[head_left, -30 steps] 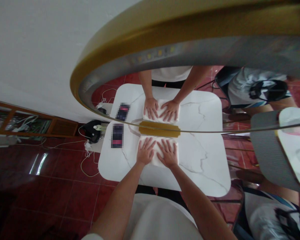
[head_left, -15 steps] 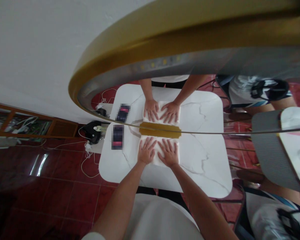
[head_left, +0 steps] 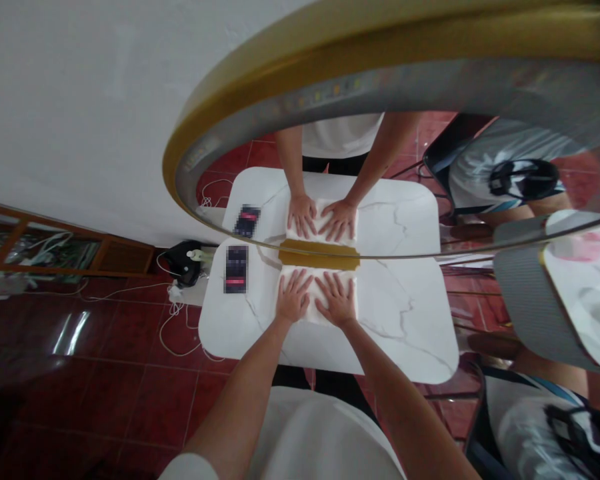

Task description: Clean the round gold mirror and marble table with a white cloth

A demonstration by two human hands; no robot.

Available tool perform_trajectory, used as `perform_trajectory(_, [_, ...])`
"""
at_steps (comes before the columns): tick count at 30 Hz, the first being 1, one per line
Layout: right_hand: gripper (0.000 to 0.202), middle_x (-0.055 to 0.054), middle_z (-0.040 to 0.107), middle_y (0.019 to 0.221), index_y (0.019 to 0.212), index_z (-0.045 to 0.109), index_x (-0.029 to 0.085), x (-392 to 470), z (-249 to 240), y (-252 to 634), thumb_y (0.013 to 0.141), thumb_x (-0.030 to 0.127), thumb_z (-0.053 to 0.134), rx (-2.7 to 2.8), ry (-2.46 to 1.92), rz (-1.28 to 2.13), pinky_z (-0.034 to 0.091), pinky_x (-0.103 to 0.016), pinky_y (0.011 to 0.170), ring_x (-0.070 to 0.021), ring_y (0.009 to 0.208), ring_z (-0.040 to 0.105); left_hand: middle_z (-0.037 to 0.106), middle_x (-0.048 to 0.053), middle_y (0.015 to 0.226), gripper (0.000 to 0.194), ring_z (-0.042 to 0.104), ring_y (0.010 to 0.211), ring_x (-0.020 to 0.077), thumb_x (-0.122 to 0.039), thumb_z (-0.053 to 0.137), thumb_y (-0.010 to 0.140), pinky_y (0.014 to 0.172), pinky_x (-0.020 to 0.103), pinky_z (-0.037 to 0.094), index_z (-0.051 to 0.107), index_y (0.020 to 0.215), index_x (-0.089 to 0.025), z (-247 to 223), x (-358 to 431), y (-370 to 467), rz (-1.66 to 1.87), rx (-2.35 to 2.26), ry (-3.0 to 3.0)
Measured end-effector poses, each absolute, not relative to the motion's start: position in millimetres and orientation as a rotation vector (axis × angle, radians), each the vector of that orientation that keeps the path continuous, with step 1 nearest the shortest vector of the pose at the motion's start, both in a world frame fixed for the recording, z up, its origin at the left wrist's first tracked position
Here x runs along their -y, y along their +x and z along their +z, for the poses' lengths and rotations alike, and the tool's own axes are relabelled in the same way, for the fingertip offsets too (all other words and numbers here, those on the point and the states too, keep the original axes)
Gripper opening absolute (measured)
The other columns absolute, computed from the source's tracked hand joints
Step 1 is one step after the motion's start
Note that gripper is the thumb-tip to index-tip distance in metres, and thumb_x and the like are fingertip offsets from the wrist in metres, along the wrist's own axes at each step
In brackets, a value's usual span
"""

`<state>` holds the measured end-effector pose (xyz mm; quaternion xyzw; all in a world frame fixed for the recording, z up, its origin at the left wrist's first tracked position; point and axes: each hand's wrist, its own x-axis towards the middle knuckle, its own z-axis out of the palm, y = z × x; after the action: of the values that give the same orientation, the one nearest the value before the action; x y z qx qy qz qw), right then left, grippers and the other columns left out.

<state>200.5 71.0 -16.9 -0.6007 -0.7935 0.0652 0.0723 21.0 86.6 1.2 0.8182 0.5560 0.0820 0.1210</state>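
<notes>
The hands had hardly moved since before. The left hand (head_left: 292,298) and right hand (head_left: 336,301) lay flat, fingers spread, on the white cloth (head_left: 318,301) on the tabletop (head_left: 405,327), each grip open, grasping nothing.

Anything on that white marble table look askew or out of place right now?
Nothing stands out. The left hand and right hand lie flat, side by side, on the folded white cloth; it sits square on the white marble table, nothing spilled.

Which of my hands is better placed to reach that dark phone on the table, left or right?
Left, most likely. Your left hand lies flat on the white cloth on the side nearer the phone, with bare table between. Your right hand would have to cross over the left.
</notes>
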Motion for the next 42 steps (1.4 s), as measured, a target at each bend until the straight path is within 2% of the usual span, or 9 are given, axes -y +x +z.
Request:
perform_trajectory(8, [0.073,0.000,0.020,0.154,0.146,0.013,0.035,-53,-12,203,0.084,0.054,0.046,2.428,-1.769,0.187,0.000,-0.059,0.110,-0.0312,0.139,0.017,0.023,-0.002,0.153,0.058,0.016,0.142,0.0237,-0.031,0.039,0.091,0.115,0.052,0.009,0.020,0.146,-0.034,3,-66,18,0.254,-1.605,2.403])
perform_trajectory(15, [0.072,-0.004,0.025,0.152,0.146,0.018,0.033,-17,-13,201,0.084,0.057,0.044,2.443,-1.735,0.234,-0.002,-0.061,0.109,-0.0314,0.138,0.020,0.025,-0.002,0.152,0.057,0.019,0.141,0.0225,-0.031,0.039,0.091,0.115,0.051,0.008,0.021,0.146,-0.033,1,-29,13,0.256,-1.596,2.414])
perform_trajectory(26, [0.070,-0.004,0.030,0.150,0.146,0.020,0.034,21,-12,204,0.083,0.053,0.046,2.471,-1.679,0.234,-0.004,-0.064,0.107,-0.0327,0.136,0.025,0.027,-0.001,0.152,0.059,0.020,0.141,0.0225,-0.029,0.039,0.090,0.115,0.050,0.010,0.021,0.146,-0.032,8,16,7,0.227,-1.580,2.443])
perform_trajectory(42, [0.072,-0.004,0.027,0.151,0.146,0.017,0.034,43,-14,202,0.082,0.050,0.046,2.529,-1.688,0.267,-0.006,-0.069,0.103,-0.0347,0.138,0.018,0.027,0.000,0.152,0.061,0.021,0.141,0.0238,-0.030,0.043,0.088,0.114,0.050,0.009,0.023,0.146,-0.032,3,39,5,0.200,-1.609,2.439])
